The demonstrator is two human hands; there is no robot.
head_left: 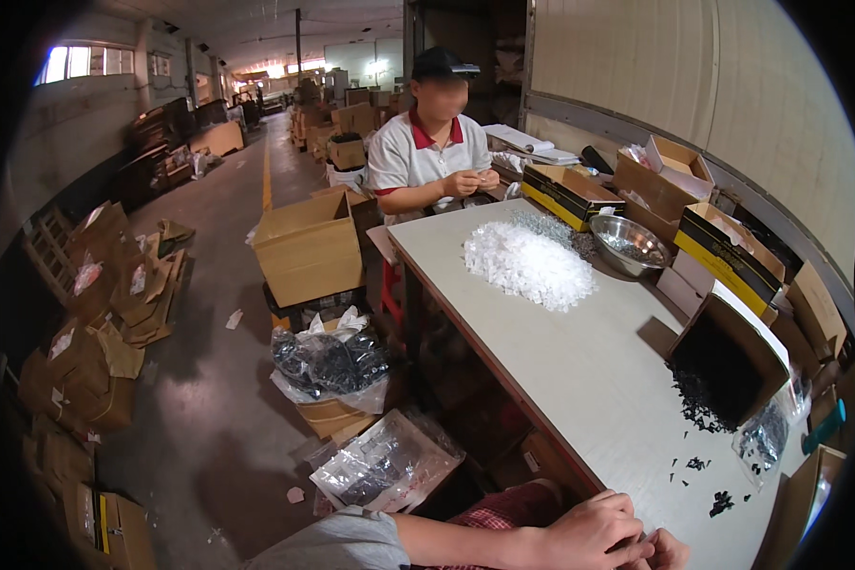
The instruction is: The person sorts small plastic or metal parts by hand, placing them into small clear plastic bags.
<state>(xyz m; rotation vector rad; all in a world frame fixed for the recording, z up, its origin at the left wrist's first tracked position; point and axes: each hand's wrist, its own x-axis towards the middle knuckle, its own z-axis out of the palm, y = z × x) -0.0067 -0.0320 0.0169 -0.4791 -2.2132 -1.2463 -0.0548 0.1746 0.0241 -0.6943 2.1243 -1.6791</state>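
My left hand [594, 530] is at the near edge of the grey table [579, 370], its fingers curled together. Close beside it, my right hand [670, 551] is partly cut off by the lower edge, fingers pinched. The two hands meet at the fingertips; whatever lies between them is too small and hidden to make out. To their right, small black screw-like pieces [722, 503] are scattered on the tabletop. More of these spill from a tipped box [737, 351]. Farther off is a heap of small clear-white plastic pieces [527, 264].
Across the table a person [430, 157] in a white shirt handles something small. A metal bowl [629, 245] and black-yellow boxes [731, 249] line the right side. Left of the table stand an open carton [309, 249] and a black plastic bag [331, 361]. Flattened cardboard [95, 370] lies farther left.
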